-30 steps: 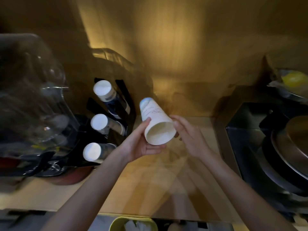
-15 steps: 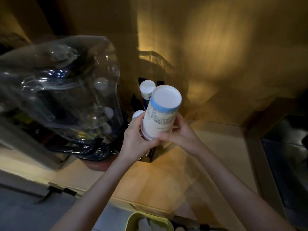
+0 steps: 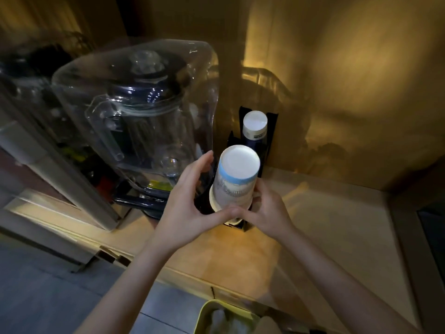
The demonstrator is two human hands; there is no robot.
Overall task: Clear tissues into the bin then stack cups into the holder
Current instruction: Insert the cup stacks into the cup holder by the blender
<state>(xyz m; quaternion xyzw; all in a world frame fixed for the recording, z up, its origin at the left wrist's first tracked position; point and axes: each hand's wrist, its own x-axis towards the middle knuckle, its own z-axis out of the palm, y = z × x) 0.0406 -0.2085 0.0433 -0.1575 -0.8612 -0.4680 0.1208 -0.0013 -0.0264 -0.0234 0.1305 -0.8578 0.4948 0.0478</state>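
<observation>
Inverted paper cup (image 3: 237,179) is held base-up over the front slot of the black cup holder (image 3: 269,131), rim apparently just above another rim below, likely for nesting onto a stack. Left hand (image 3: 190,201) is wrapped on the cup's lower left side; right hand (image 3: 269,208) is pressed on the lower right, so the cup is steadied from both sides. Another inverted cup (image 3: 254,125) is seated in the rear slot. Holder stands on the tabletop (image 3: 325,225) beside a clear blender cover (image 3: 134,112). Tissues (image 3: 224,320) are seen in the bin (image 3: 204,312).
</observation>
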